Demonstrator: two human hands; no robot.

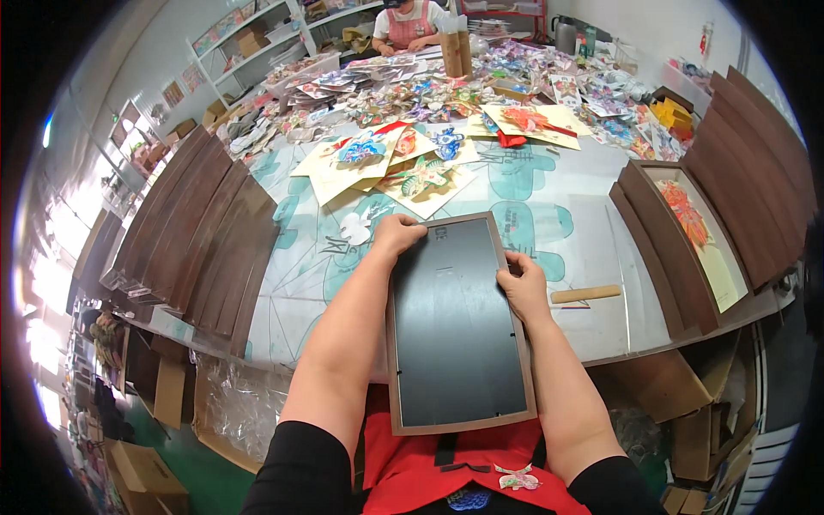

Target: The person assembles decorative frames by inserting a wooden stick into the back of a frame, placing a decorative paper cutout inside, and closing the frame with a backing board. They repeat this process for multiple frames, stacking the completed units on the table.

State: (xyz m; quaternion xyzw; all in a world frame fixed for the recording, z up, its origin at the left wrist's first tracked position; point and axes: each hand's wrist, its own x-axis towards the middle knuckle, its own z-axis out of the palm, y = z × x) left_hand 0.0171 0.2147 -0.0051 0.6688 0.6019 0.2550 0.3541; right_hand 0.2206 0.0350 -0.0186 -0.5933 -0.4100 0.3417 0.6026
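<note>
A brown picture frame [459, 326] with a black backing board lies back side up in front of me, its near end overhanging the table edge against my red apron. My left hand [397, 237] grips the frame's far left corner, fingers closed over the rim. On the frame's right side, my right hand [524, 283] is closed around the edge, thumb on top and the other fingers partly hidden. Small dark tabs show along the backing's edges. Right of my right hand, a tan wooden stick [585, 294] lies on the table.
Brown frames are stacked at the left [202, 240] and right; one right-hand frame [687, 232] holds an orange paper figure. Cream sheets with colourful cutouts [399, 163] lie beyond my hands. Piles of paper pieces [412, 99] cover the far table, where another person [408, 26] sits. Cardboard boxes [146, 472] stand below.
</note>
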